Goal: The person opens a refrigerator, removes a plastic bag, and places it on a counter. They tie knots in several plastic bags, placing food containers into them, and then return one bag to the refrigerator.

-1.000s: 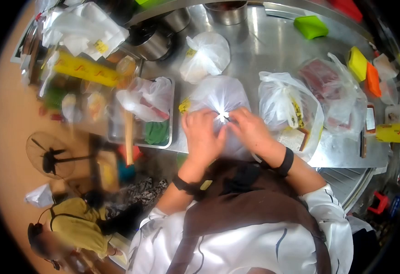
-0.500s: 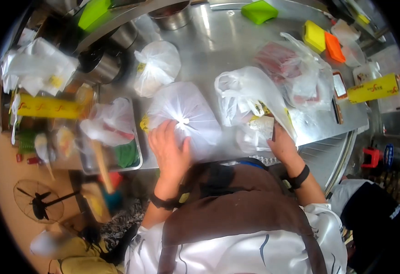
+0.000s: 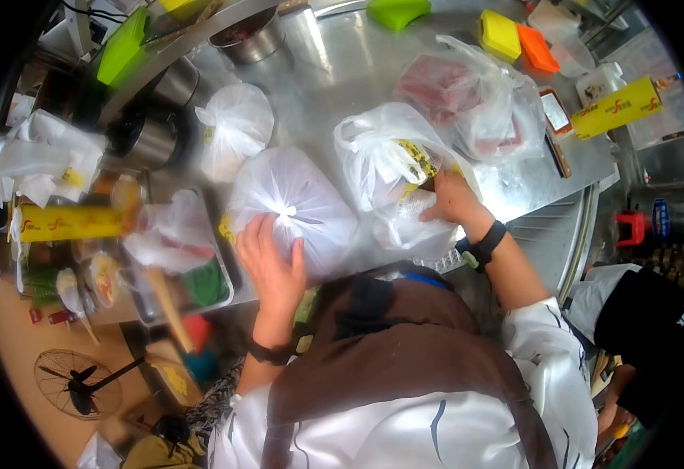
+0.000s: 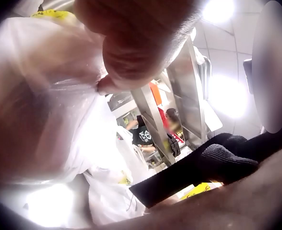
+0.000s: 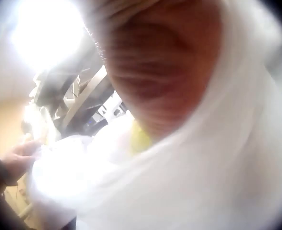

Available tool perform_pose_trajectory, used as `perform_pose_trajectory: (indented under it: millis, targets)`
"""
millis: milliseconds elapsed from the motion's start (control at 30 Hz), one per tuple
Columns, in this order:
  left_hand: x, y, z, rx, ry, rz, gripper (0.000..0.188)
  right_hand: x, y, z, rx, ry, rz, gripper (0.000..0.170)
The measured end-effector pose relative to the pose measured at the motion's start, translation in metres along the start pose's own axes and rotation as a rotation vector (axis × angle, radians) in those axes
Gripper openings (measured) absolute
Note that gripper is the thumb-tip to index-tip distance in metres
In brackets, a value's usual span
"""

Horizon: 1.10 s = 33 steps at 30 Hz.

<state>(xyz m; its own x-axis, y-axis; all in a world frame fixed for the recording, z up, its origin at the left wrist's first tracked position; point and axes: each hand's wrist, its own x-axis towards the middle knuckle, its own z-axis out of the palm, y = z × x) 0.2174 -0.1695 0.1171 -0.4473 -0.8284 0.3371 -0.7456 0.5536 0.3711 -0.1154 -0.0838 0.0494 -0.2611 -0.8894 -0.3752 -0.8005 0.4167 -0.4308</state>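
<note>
A full, knotted white plastic bag [image 3: 311, 187] stands at the counter's front edge. On its near left side rests my left hand [image 3: 268, 258], fingers spread and fairly straight below the knot. In the left wrist view the hand [image 4: 136, 48] overlaps the bag's stretched side [image 4: 45, 105]. To the right, an untied white carrier bag [image 3: 373, 156] with yellow print has my right hand [image 3: 459, 205] at its mouth. The thumb points left over some clear packaging [image 3: 412, 234]; the other fingertips are hidden in the plastic, so I cannot tell whether they grip anything.
A smaller knotted bag [image 3: 236, 129] stands behind left. At left is a metal tray [image 3: 229, 293] with a bag and green cloth. Bagged red meat [image 3: 444, 86], a knife [image 3: 558, 155] and a yellow box [image 3: 615, 108] lie right. A pot [image 3: 252, 43] sits at the back.
Both hands were at the knot of the full bag. My right hand has let go and moved right, into the open carrier bag; my left stays by the knotted bag. The view has shifted right.
</note>
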Motion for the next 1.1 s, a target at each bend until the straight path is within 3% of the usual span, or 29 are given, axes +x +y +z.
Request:
perform_pose_trajectory:
  millis: [33,233,533,667,767,833,1100]
  targets:
    - [0.0,-0.001,0.0,0.001,-0.001,0.0,0.057,0.002,-0.001,-0.001,0.063,-0.186,0.04,0.072]
    - [0.0,-0.003,-0.003,-0.027,-0.037,-0.01,0.057,-0.001,0.011,0.018,0.441,-0.176,-0.178,0.049]
    - [0.002,-0.003,-0.003,-0.006,-0.026,0.005,0.058,-0.029,-0.011,0.001,0.417,-0.188,-0.038,0.033]
    - [0.003,-0.002,-0.003,-0.009,-0.029,0.008,0.058,-0.039,-0.009,-0.003,0.469,-0.22,-0.08,0.031]
    - [0.004,-0.003,-0.005,-0.016,-0.033,0.015,0.058,-0.058,-0.025,-0.028,0.273,-0.138,-0.16,0.025]
    - [0.004,-0.003,-0.004,-0.025,-0.032,0.021,0.057,-0.071,-0.033,-0.046,0.506,-0.028,-0.075,0.023]
    - [0.004,-0.004,-0.003,-0.021,-0.043,0.013,0.057,-0.075,-0.016,-0.039,0.666,0.21,-0.041,0.026]
